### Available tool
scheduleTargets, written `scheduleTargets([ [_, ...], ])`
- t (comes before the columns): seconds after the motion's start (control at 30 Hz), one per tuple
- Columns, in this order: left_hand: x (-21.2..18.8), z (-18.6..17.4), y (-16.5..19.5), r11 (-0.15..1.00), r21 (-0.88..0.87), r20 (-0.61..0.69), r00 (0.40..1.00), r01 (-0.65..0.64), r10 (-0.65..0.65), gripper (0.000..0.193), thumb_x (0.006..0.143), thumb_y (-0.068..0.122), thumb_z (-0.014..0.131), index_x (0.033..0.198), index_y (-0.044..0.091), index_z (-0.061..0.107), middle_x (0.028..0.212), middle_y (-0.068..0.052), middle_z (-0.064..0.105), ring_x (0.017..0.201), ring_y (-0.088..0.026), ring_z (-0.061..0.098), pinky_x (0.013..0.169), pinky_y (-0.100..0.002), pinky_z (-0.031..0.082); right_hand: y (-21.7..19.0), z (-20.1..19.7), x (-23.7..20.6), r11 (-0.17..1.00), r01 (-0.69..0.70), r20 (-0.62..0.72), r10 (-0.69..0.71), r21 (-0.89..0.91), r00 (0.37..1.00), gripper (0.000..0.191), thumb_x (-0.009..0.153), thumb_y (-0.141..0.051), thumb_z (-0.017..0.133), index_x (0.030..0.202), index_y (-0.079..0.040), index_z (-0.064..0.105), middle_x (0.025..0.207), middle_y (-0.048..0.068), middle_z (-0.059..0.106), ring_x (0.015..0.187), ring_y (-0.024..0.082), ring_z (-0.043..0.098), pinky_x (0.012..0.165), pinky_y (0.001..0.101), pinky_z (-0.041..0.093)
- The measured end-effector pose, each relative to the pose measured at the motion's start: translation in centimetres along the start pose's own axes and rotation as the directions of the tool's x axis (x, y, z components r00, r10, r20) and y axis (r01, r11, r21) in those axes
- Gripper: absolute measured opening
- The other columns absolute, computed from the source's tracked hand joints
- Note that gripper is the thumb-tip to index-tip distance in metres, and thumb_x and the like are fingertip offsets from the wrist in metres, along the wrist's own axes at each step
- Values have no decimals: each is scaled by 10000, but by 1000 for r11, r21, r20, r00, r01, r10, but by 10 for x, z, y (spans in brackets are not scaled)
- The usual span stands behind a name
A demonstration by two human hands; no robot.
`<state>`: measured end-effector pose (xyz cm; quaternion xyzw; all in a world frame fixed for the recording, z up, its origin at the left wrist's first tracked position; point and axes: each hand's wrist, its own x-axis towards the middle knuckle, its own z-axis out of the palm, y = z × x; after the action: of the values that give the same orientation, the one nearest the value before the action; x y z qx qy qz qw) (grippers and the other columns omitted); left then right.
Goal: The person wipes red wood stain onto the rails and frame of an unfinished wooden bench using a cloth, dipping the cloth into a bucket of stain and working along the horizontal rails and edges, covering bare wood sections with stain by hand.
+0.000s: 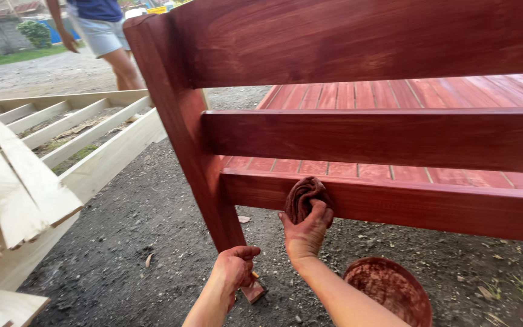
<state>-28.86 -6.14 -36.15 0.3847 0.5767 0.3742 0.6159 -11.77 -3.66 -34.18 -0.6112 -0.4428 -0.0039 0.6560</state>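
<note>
A stained, reddish-brown rag (302, 195) sits bunched against the front face of the lowest rail (394, 203) of a red-stained wooden bed frame (346, 42), close to where that rail meets the corner post (183, 121). The right hand (305, 233) grasps the rag from below, fingers curled over its lower edge and pressing it to the wood; the hand itself is smeared with the same red colour. The left hand (235, 266) is clenched around the foot of the post, low down near the ground, just above a small block (253, 292) under the post's end.

Just to the right of the right forearm, a round bowl (388, 290) with a red-coated inside rests on the gravel ground (152, 230). Above the lowest rail run a middle rail (382, 136) and a broad top board, all glossy and dark red, and behind them the frame's slats (394, 94) stretch away in a lighter red.

To the left lies a frame of pale, unstained wood (62, 133), with more pale boards (7, 181) leaning over it in the near corner. Farther off, at the top left, another person (101, 30) in a blue top and light shorts stands on the gravel, seen only from shoulder to knee. Grass and a wall show in the far background.
</note>
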Motion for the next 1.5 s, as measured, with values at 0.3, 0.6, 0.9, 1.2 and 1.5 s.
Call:
scheduleTargets([
  [0.3,-16,-64,-8,1000,-24,-110,994,6,-8,596,808,-125,428,1303,45,713,1145,-193,705,693,-135,538,605,-269,423,-47,55,-23,995,-2,141,-12,102,990,790,615,-123,941,1241,-59,463,1211,238,476,1052,435,568,904,508,479],
  [0.6,-24,-94,-26,994,-110,-98,995,8,-19,561,798,-139,492,1292,-2,718,864,-108,521,525,-107,348,509,-271,328,-85,84,-33,981,32,268,-83,189,960,781,636,-35,866,1300,-57,455,1234,241,488,1083,436,575,949,475,495],
  [0.9,-23,-95,-29,996,-80,-108,993,33,-42,478,839,-112,545,1260,14,735,713,-7,512,557,-92,430,532,-257,382,-79,83,-26,947,-55,482,-111,317,869,720,731,46,653,1434,-38,525,1264,158,678,1183,310,676,1037,398,517],
  [1.2,-18,-35,4,976,-194,-86,993,-102,87,490,863,132,624,1350,106,582,746,-14,585,555,-132,495,511,-305,403,-73,47,27,462,-833,953,-148,304,266,781,640,174,473,1392,-23,550,1175,118,694,1062,268,691,939,410,588],
  [1.5,-39,69,39,899,-116,-332,869,-423,366,766,842,358,764,1450,151,346,1360,-66,591,1161,-186,576,909,-364,474,-55,-26,51,358,-866,936,-174,348,305,692,767,79,519,1450,-26,544,1299,108,683,1158,215,654,1041,363,515],
])
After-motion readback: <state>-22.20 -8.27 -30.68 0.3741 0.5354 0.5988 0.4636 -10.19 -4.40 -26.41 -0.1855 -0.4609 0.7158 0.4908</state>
